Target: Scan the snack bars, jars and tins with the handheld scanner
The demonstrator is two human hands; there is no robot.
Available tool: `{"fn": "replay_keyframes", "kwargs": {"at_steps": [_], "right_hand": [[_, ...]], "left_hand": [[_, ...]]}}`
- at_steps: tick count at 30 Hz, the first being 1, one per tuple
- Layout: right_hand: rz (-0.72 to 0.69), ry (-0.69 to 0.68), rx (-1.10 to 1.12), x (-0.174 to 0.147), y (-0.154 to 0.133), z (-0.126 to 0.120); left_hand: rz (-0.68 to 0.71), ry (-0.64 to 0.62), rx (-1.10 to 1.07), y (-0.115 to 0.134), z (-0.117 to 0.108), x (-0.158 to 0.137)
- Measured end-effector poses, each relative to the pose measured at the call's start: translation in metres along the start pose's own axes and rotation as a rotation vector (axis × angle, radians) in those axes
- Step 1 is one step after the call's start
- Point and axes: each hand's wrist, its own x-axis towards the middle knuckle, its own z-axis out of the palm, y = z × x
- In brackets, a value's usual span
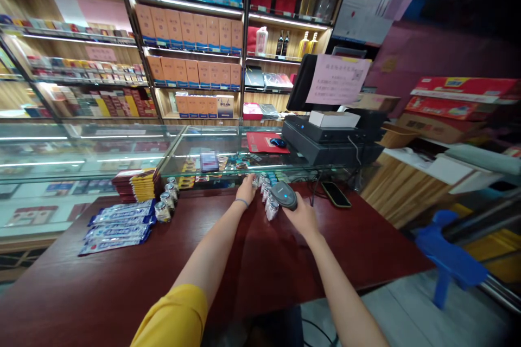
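My right hand point(303, 218) is wrapped round the handle of a dark grey barcode scanner point(284, 194), which has a blue light on top. Under the scanner's head runs a row of small clear jars with silvery lids point(271, 209). At the far end of that row, my left hand point(246, 191) is closed on a similar small jar point(255, 180), mostly hidden by the fingers. To the left, another short row of these jars point(163, 210) stands beside blue-and-white sachets point(118, 226) and a stack of yellow and dark red packets point(140, 184).
A brown counter point(195, 282) lies before me, with a glass display case point(220, 135) behind it. A phone point(336, 194) rests to the right. Beyond are a cash register base point(321, 143), a monitor point(302, 84) and a mouse point(278, 142). A blue stool point(451, 255) stands at right.
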Motion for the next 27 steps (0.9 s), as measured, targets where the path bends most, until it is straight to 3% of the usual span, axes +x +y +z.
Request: {"fn": "replay_keyframes", "kwargs": {"at_steps": [6,11,17,22,27], "right_hand": [[-0.020,-0.011,0.026,-0.003,-0.008,-0.002],[-0.036,-0.009,0.019,-0.010,-0.024,-0.002],[-0.130,0.038,0.020,-0.020,-0.053,0.014],[-0.182,0.096,0.066,-0.029,-0.083,0.034],[-0.259,0.070,0.130,-0.036,-0.114,0.050]], "left_hand": [[-0.045,0.062,-0.045,-0.002,-0.003,-0.006],[-0.137,0.199,-0.445,-0.014,-0.017,-0.030],[-0.195,0.120,-0.919,-0.030,-0.075,-0.087],[-0.297,0.075,-1.092,-0.048,-0.133,-0.126],[-0.357,0.086,-1.193,-0.073,-0.162,-0.150]]}}
